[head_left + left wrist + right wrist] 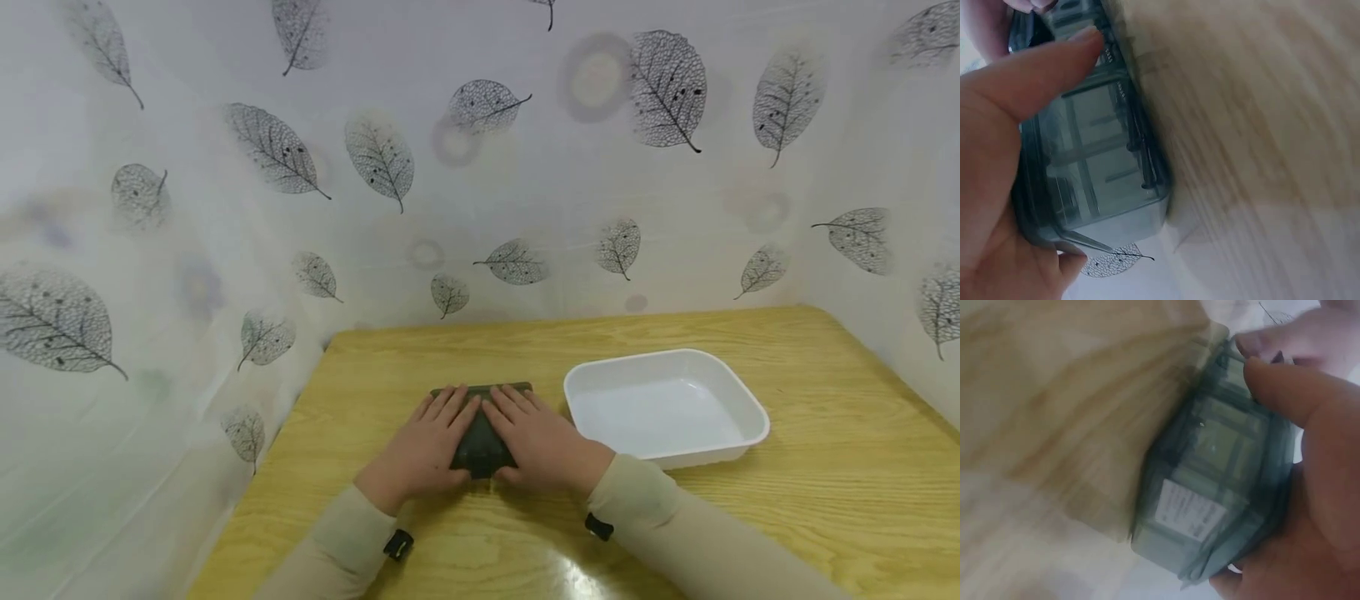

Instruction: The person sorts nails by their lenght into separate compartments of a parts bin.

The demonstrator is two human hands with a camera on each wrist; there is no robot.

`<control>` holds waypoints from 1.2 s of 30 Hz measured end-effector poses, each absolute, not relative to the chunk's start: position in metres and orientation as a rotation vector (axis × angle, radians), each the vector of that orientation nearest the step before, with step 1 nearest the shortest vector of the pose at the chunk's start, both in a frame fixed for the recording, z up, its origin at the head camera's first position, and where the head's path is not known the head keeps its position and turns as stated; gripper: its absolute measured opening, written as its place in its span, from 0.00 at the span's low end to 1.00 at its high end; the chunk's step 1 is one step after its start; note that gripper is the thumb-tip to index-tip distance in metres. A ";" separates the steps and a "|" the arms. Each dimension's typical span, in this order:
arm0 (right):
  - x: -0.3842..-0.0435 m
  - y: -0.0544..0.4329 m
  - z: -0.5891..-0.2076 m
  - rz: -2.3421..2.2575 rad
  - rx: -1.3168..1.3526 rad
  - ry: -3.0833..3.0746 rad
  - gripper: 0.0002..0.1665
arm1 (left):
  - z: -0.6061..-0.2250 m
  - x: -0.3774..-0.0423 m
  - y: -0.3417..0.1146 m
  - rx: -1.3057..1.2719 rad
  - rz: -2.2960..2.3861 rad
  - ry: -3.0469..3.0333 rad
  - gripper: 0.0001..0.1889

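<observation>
A dark green see-through plastic box [483, 442] with a lid stands on the wooden table in front of the person. My left hand [427, 454] holds its left side, fingers stretched over the top and thumb along the near side. From the right, my right hand [543, 442] holds it the same way, and the two thumbs come close together at the front. Through the box wall [1100, 169] in the left wrist view, inner dividers and small dark screw-like pieces show. The right wrist view shows a white printed label [1188, 509] on the wall.
A white rectangular tray [667, 454] stands to the right of the box, near the right forearm. Hanging sheets with a leaf print [525, 192] enclose the back and sides of the wooden table [847, 400]. A dark band [399, 544] is at the left wrist.
</observation>
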State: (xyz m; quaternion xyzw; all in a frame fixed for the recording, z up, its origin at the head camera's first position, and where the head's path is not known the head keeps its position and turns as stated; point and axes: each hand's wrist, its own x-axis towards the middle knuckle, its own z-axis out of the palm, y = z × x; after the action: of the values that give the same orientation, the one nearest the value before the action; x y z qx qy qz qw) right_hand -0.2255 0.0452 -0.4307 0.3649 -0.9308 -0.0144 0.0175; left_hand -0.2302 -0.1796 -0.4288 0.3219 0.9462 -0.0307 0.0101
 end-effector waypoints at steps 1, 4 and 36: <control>-0.225 0.045 -0.431 -0.050 1.129 -2.887 0.56 | -0.430 -0.230 -0.179 1.001 -0.107 2.959 0.54; -0.222 0.044 -0.433 -0.034 1.115 -2.877 0.54 | -0.431 -0.230 -0.178 0.994 -0.095 2.964 0.52; -0.223 0.062 -0.426 0.351 0.998 -2.797 0.41 | -0.426 -0.235 -0.198 0.924 0.232 3.022 0.47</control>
State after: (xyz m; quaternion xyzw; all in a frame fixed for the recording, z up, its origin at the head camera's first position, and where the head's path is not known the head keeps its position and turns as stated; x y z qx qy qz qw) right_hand -0.2227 0.0623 -0.4262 0.3329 -0.9327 0.1169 0.0754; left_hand -0.2347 -0.1985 -0.4262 0.2917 0.9536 0.0731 -0.0134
